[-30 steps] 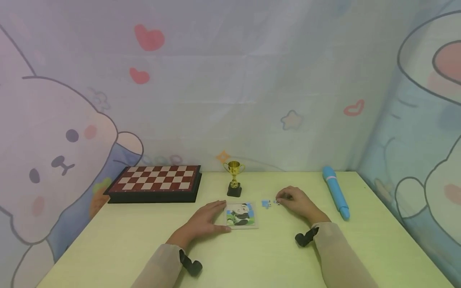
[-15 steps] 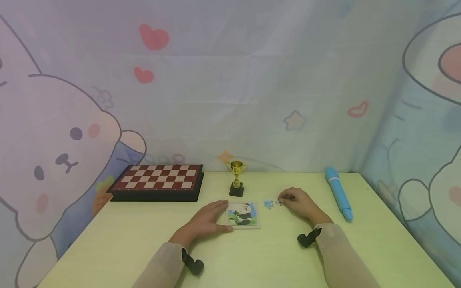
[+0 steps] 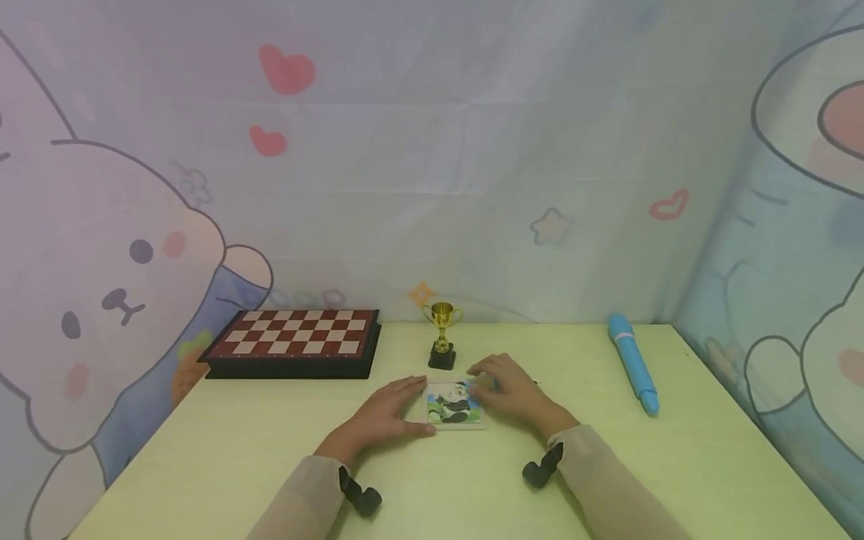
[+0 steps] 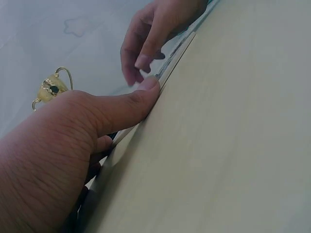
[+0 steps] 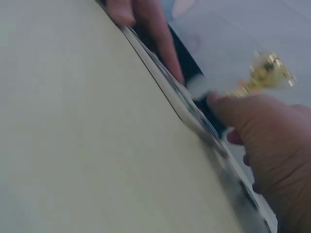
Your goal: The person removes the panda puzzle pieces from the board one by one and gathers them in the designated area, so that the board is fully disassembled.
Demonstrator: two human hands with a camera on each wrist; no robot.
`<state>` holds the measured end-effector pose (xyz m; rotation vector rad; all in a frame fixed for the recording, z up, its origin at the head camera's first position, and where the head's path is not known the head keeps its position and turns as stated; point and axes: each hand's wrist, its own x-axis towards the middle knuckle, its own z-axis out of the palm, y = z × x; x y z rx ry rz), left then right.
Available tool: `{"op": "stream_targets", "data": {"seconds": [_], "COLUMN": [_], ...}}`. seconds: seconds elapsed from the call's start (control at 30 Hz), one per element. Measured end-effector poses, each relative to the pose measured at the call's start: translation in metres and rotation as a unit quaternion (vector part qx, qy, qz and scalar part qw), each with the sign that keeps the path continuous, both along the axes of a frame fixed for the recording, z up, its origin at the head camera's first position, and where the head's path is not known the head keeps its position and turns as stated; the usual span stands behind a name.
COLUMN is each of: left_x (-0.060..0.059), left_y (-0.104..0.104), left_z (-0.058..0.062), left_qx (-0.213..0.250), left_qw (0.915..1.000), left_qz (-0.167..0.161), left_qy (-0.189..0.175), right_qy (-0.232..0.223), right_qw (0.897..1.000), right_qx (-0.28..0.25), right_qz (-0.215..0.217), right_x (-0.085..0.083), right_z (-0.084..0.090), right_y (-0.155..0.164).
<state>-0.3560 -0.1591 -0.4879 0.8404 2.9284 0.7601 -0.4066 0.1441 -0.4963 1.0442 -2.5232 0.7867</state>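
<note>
A small panda puzzle in a flat tray (image 3: 451,411) lies on the pale green table (image 3: 472,487). My left hand (image 3: 405,405) rests flat against the tray's left edge with its fingers straight. In the left wrist view its thumb (image 4: 126,104) presses the tray's rim (image 4: 177,53). My right hand (image 3: 493,382) hovers over the tray's upper right corner. In the right wrist view it pinches a small white puzzle piece (image 5: 198,88) just above the tray (image 5: 194,116). The hand hides the table to the right of the tray.
A small gold trophy (image 3: 442,334) on a black base stands just behind the puzzle. At the back left lies a red and cream chessboard (image 3: 293,341), and a large blue pen (image 3: 631,360) lies at the right. Cartoon curtains close off the back and both sides.
My right hand has moved left from the table beside the tray to over the tray's upper right corner, bringing the small piece along. The left hand has stayed put.
</note>
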Motion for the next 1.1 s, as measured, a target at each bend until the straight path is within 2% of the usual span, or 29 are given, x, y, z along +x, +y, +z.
{"op": "stream_targets", "data": {"seconds": [0.1,0.23,0.33,0.5,0.83,1.1], "left_x": [0.001,0.001,0.001,0.002,0.001,0.001], "left_y": [0.000,0.001,0.002,0.002,0.002,0.002], "left_z": [0.001,0.003,0.004,0.004,0.000,0.002], "left_qx": [-0.001,0.002,0.005,0.005,0.000,-0.004], "left_qw": [1.0000,1.0000,1.0000,1.0000,1.0000,1.0000], "left_qz": [0.001,0.002,0.002,0.005,0.004,0.006], "left_qy": [0.000,0.001,0.003,0.003,0.005,-0.001], "right_qy": [0.026,0.055,0.060,0.046,0.025,0.020], "right_qw": [0.998,0.994,0.992,0.995,0.994,0.995], "right_qx": [0.052,0.086,0.087,0.076,0.081,0.070], "right_qz": [-0.004,-0.046,-0.062,-0.054,-0.072,-0.073], "right_x": [0.006,0.009,0.009,0.008,0.010,0.013], "right_z": [0.001,0.001,0.000,-0.002,-0.004,-0.001], "right_y": [-0.016,-0.024,-0.023,-0.022,-0.024,-0.024]}}
